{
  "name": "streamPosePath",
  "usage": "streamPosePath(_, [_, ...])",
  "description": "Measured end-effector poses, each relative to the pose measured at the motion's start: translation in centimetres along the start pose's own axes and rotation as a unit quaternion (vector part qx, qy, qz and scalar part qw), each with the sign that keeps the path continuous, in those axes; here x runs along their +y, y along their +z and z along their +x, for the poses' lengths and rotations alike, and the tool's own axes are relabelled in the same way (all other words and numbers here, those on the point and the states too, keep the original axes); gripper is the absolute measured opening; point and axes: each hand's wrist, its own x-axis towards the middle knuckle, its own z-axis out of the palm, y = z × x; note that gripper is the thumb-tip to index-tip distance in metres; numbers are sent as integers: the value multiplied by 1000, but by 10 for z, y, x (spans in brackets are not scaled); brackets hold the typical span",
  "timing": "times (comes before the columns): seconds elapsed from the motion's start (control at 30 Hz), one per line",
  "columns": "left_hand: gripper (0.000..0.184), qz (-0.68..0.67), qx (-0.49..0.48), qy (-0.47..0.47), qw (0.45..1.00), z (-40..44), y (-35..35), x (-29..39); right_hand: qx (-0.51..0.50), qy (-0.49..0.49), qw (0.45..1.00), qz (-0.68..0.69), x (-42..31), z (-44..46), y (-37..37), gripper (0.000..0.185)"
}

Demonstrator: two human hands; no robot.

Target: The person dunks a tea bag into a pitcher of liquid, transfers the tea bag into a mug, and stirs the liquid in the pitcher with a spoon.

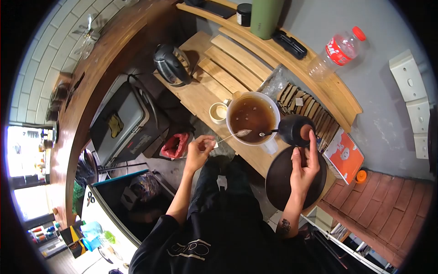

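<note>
My left hand (200, 153) pinches the tag end of a tea bag's string, left of a large pitcher (277, 114) of brown liquid. The tea bag (243, 133) hangs at the pitcher's near side, over the liquid. My right hand (305, 171) has its fingers on a small black teapot (292, 128). The teapot's spout points left, over the pitcher's rim. Its handle is hidden, and I cannot tell whether liquid flows. Below the right hand lies a round black tray (278, 182). A small cream cup (218, 112) stands beside the pitcher.
An electric kettle (172, 64) stands farther back on the slatted wooden bench (219, 64). Behind the pitcher are a row of books (303, 102) and an orange notebook (344, 155). A plastic bottle (335, 55) stands on the shelf. An open bin (123, 201) sits at lower left.
</note>
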Motion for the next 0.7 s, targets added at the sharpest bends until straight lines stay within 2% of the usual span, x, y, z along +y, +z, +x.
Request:
streamPosePath(0.07, [29,38,-30,3,999,-7,3,-5,-3,-4,1000,-5,-8,-3,0,57])
streamPosePath(0.17, [31,37,1,-14,999,-29,2,-2,2,-24,1000,3,-25,-7,10,58])
streamPosePath(0.23, [32,46,20,12,999,-45,-9,-8,-13,-35,999,15,-36,-12,20,58])
streamPosePath(0.3, [31,55,24,-5,998,-67,-26,-6,-65,-67,996,16,-48,-20,39,58])
streamPosePath(0.37, [30,61,71,23,995,-98,-42,-5,-114,-98,988,37,-58,-33,64,58])
streamPosePath(0.43, [29,65,95,36,993,-136,-61,-14,-175,-127,974,70,-73,-55,95,59])
streamPosePath(0.53, [31,14,178,3,984,-216,-87,-6,-334,-110,933,79,-94,-107,145,60])
streamPosePath(0.7, [32,-56,337,-13,940,-374,-127,-18,-547,-66,826,119,-123,-237,232,61])
